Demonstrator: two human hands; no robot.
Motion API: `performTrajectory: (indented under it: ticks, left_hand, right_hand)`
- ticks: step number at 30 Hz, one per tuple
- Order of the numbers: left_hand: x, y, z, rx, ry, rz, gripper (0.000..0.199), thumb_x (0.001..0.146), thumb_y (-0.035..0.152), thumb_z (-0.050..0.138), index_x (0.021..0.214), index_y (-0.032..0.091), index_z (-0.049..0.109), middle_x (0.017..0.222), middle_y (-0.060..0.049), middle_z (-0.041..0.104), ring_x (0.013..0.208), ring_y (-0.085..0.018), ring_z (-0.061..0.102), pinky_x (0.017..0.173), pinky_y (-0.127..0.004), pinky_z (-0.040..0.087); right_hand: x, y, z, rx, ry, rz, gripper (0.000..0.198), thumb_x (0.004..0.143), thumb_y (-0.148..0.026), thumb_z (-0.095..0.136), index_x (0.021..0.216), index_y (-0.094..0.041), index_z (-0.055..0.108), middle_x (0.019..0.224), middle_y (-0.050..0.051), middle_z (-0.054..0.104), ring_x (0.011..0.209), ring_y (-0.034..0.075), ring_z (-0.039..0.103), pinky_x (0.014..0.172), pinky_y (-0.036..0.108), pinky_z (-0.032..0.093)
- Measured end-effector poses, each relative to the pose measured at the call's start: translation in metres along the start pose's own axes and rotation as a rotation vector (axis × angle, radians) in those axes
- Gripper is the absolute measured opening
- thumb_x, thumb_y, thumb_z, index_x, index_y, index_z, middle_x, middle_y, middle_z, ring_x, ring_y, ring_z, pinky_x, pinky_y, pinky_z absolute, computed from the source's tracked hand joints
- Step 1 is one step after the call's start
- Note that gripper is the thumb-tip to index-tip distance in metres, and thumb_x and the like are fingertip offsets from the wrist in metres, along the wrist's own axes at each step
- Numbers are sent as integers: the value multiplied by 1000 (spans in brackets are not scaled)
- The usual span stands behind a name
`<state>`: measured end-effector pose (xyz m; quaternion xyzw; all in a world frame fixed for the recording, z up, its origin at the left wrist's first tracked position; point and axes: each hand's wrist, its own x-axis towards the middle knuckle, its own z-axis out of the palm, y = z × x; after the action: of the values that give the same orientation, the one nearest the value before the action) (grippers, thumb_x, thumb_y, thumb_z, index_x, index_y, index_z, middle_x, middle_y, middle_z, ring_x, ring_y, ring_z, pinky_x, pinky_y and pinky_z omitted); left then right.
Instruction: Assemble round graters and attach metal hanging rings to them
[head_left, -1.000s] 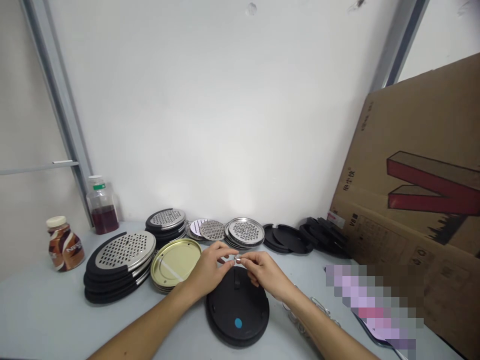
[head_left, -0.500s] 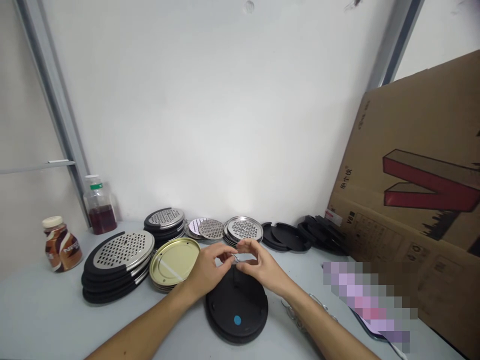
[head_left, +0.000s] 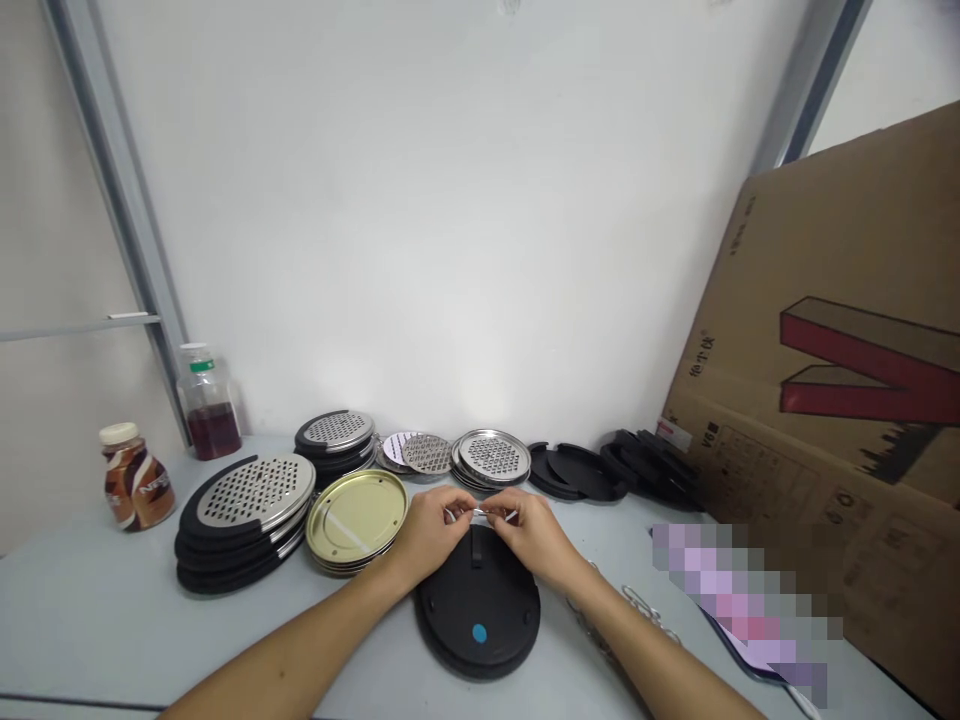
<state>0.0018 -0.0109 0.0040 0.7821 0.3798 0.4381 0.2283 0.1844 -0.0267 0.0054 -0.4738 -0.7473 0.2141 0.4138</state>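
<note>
Since the earlier frame, the right hand [head_left: 531,530] has drawn its fingers in to pinch the small wire [head_left: 478,512]; the left hand [head_left: 431,530] pinches it too, near the black disc's [head_left: 480,598] far edge. Risk: uneven pull could spring it loose.

On the bottle [head_left: 135,495] to my left I read "NES", the rest unclear. The cardboard box [head_left: 780,440] on my right bears a big red V [head_left: 900,390], "V6" [head_left: 707,436], blurred Chinese characters [head_left: 703,353] and a recycling sign [head_left: 843,500].
</note>
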Motion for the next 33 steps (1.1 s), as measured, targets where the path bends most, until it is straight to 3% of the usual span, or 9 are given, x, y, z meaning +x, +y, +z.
performTrajectory:
  ticks: [4, 13, 17, 24, 33]
  left_hand:
    - [-3, -3, 3, 35, -36, 5, 18, 76, 13, 54, 82, 18, 71, 79, -3, 70, 70, -15, 62, 67, -25, 47]
    - [-10, -6, 3, 161, -52, 16, 22, 77, 10, 53, 86, 19, 71, 80, -3, 70, 71, -16, 62, 67, -25, 46]
    - [-11, -4, 3, 184, -52, 19, 22, 78, 10, 52, 87, 19, 69, 81, -3, 69, 72, -16, 62, 68, -25, 45]
    - [-11, -2, 2, 235, -74, 39, 21, 80, 10, 52, 88, 18, 70, 84, -4, 69, 78, -18, 62, 73, -27, 46]
    - [-14, 1, 2, 328, -86, 31, 22, 83, 10, 50, 88, 20, 69, 85, -3, 69, 81, -18, 62, 76, -27, 45]
  right_hand:
    - [-4, 0, 6, -145, 15, -60, 27, 71, -6, 50, 83, -18, 71, 80, 5, 69, 73, 19, 60, 70, 29, 45]
    - [-10, 4, 20, -261, 49, -113, 23, 70, -4, 49, 80, -18, 64, 76, 3, 62, 75, 18, 55, 70, 27, 40]
    - [-12, 5, 22, -284, 44, -118, 27, 73, -4, 48, 89, -19, 64, 79, 3, 62, 76, 18, 54, 70, 27, 39]
    - [-11, 8, 25, -316, 65, -110, 19, 73, -4, 50, 77, -17, 63, 75, 3, 62, 75, 17, 53, 70, 27, 38]
    - [-14, 8, 28, -308, 96, -118, 23, 72, -1, 53, 79, -18, 67, 78, 4, 63, 79, 19, 53, 73, 28, 39]
